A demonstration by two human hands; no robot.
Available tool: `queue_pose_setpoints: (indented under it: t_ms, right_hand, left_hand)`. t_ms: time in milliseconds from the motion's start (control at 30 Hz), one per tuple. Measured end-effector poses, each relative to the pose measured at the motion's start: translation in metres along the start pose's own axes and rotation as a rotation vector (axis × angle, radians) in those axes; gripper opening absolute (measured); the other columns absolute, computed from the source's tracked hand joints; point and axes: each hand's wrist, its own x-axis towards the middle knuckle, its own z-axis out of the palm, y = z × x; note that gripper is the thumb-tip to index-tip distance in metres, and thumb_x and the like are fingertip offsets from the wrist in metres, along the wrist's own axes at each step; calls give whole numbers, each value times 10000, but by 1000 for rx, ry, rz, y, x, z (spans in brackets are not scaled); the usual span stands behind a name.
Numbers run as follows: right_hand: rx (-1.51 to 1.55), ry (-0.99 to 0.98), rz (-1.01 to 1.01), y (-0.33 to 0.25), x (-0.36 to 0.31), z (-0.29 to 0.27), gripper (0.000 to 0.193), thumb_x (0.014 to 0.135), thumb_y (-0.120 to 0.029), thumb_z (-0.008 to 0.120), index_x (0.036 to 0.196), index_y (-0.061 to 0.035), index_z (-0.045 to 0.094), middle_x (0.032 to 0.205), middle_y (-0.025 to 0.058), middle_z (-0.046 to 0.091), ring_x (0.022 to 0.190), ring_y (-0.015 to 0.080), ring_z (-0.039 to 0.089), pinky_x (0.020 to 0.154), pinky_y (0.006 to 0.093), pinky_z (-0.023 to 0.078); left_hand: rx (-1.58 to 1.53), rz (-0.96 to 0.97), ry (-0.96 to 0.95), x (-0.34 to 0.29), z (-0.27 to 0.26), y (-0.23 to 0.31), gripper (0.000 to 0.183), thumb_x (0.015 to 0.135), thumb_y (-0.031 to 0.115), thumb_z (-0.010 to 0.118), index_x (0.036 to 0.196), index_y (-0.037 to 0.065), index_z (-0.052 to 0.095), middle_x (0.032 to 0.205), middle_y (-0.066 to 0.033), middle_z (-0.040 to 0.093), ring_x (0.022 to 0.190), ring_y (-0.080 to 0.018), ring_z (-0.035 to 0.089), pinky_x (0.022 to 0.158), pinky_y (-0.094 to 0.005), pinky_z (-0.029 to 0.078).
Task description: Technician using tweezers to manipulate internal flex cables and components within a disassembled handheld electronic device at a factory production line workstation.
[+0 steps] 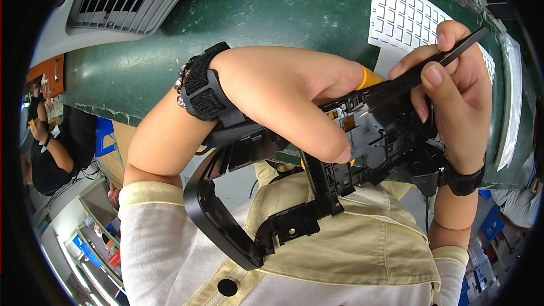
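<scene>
My left hand is closed round a black plastic housing, its thumb pressed on the inner face. The housing is an open frame with ribs, small screw bosses and a curved arm that hangs down in front of my lap. A yellow finger cover shows on a left finger. My right hand pinches a thin black strip between thumb and fingers at the housing's upper right edge. Whether the strip is joined to the housing, I cannot tell. My left fingertips are mostly hidden behind the part.
A green worktable lies beyond my hands. White sheets with rows of black labels are at the back right, near a clear plastic sleeve. A grey vented machine stands at the back left. Another person sits at far left.
</scene>
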Motion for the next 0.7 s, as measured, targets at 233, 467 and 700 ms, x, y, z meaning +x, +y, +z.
queue_pose_setpoints:
  t_ms: [233, 467, 700]
  right_hand:
    - [-18, -83, -142, 0, -3, -3, 247, 802, -147, 482, 937, -52, 298, 770, 191, 562, 434, 54, 423, 397, 128, 322]
    - [-28, -78, -148, -2, -3, -3, 267, 800, -156, 491, 935, -55, 285, 784, 198, 557, 447, 54, 427, 408, 130, 331]
    - [-102, -22, -179, -9, -3, -13, 276, 829, -201, 434, 1002, -49, 283, 857, 177, 527, 511, 50, 407, 422, 131, 314]
  left_hand:
    - [-9, 21, 18, -1, 2, 1, 695, 561, 66, 592, 1120, -163, 249, 1031, -160, 471, 898, -135, 469, 779, -237, 385]
    - [-20, 41, 23, 0, 1, 0, 704, 556, 75, 594, 1123, -163, 249, 1036, -168, 468, 903, -141, 470, 780, -241, 383]
    - [-90, 54, 39, -3, 3, -4, 735, 557, 116, 616, 1132, -158, 249, 1056, -172, 457, 922, -152, 462, 794, -247, 372]
